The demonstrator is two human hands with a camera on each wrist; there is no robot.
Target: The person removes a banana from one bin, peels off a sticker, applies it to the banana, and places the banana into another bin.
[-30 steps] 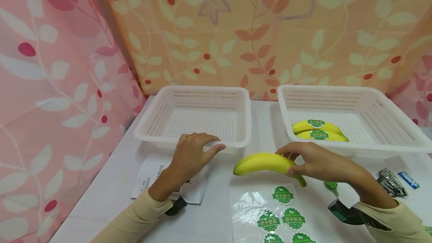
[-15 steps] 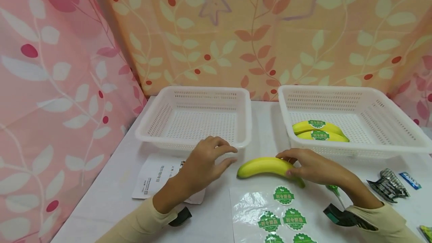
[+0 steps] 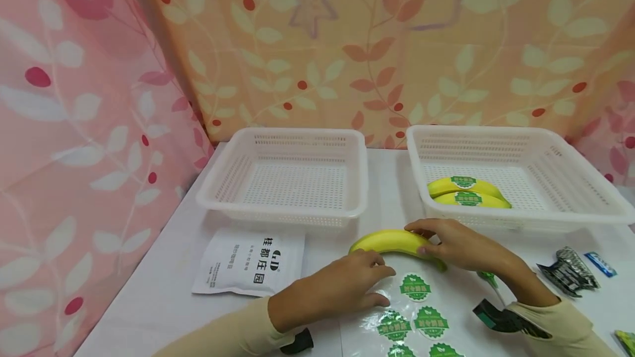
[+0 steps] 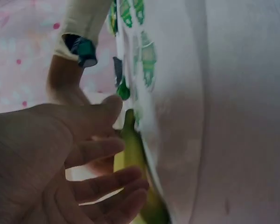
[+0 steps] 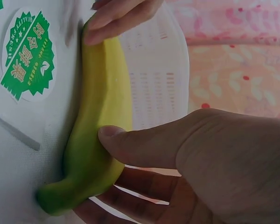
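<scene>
A plain yellow banana (image 3: 389,239) (image 5: 102,121) (image 4: 130,149) lies on the white table in front of the two baskets. My right hand (image 3: 430,242) (image 5: 144,149) pinches its stem end, thumb on top and fingers underneath. My left hand (image 3: 372,284) (image 4: 98,163) rests with relaxed fingers on the upper left corner of a clear sticker sheet (image 3: 367,296) (image 4: 144,56), its fingertips just beside the banana's blunt end. The sheet carries several round green stickers (image 3: 415,286) (image 5: 28,56). The left hand holds nothing.
An empty white basket (image 3: 283,215) stands at the back left. A second white basket (image 3: 545,219) at the back right holds two stickered bananas (image 3: 466,191). A white printed packet (image 3: 250,263) lies at the front left. Small wrappers (image 3: 570,271) lie at the right.
My left hand has left the left basket's rim and moved right and toward me onto the sticker sheet. The banana, still in my right hand, has come down slightly onto the table.
</scene>
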